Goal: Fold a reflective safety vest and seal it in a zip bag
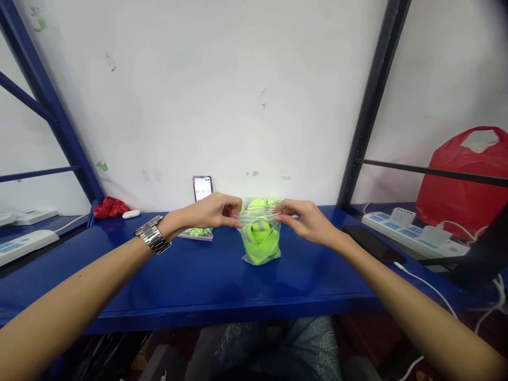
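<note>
1. Nearest the camera: two bare forearms reach forward over the front edge of the blue tabletop (198, 275). Patterned cloth over the person's lap shows below that edge.
2. Left wrist carries a metal-link wristwatch (152, 234).
3. Left hand (210, 210): fingers curled, thumb and fingertips pinched on the left end of the top edge of a clear plastic bag (260, 235).
4. Right hand (305, 219): fingers drawn together likewise, pinching the right end of the same top edge. The two hands face each other across the bag's mouth, near but apart.
5. The clear plastic bag stands upright on the tabletop, mid-width, directly between the hands. It holds folded neon-yellow fabric with a grey band. Whether the mouth is sealed cannot be told.
6. Just behind and left of the left hand: a flat packet of the same neon-yellow stuff (196, 233) lies on the tabletop. More neon-yellow bundles (260, 202) sit behind the held bag, close to the wall.
7. Right of the right hand: a dark phone (373, 243) lies flat, a white cable running from it toward the camera.
8. Farther right: a white power strip (413, 225) with plugs, and a red plastic bag (462, 180) behind it.
9. Far left: a red crumpled item (110, 207) and a small white object (130, 214).
10. Against the wall: a second phone (202, 188) propped upright, screen lit.
</note>
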